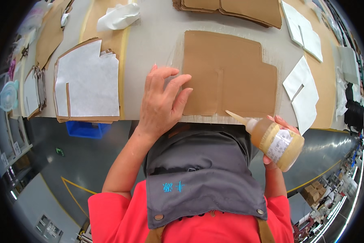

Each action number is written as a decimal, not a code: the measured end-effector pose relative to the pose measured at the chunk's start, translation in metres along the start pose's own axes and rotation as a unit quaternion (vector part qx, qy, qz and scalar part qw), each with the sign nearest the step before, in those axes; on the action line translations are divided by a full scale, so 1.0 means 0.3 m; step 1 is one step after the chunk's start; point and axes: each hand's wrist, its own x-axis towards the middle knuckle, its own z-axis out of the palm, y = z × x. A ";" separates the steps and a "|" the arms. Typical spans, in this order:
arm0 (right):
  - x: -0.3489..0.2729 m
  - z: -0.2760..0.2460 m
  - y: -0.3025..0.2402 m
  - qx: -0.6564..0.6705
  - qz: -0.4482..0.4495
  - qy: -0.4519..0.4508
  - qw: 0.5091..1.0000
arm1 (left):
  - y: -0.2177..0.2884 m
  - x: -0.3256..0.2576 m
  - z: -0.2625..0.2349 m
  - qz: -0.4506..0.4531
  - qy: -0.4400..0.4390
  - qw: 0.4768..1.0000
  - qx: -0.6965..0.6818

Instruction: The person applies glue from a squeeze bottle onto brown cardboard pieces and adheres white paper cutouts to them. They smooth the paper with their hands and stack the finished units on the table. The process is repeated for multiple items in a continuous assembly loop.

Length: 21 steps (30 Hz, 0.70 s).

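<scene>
A flat brown cut panel (242, 77) with a stepped upper right corner lies on the worktable in front of me. A narrow slit or strip runs up from its near edge. My right hand (285, 124) is wrapped round a glue bottle (277, 143) with amber contents and a pale label. The bottle tilts, its tapered nozzle pointing left over the panel's near edge; I cannot tell whether the tip touches. My left hand (161, 95) hovers at the panel's left edge, fingers curved and apart, holding nothing.
To the left lies a stack of white-faced cut panels (90, 81). Brown panels (246, 10) are stacked at the far side. White slotted pieces (303, 93) lie at the right. A crumpled white sheet (119, 17) is at the far left, and a blue bin (86, 129) stands below the table edge.
</scene>
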 end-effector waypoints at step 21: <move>0.270 0.174 0.031 0.167 0.108 0.069 0.978 | -0.007 -0.005 0.002 -0.017 0.009 0.999 -0.029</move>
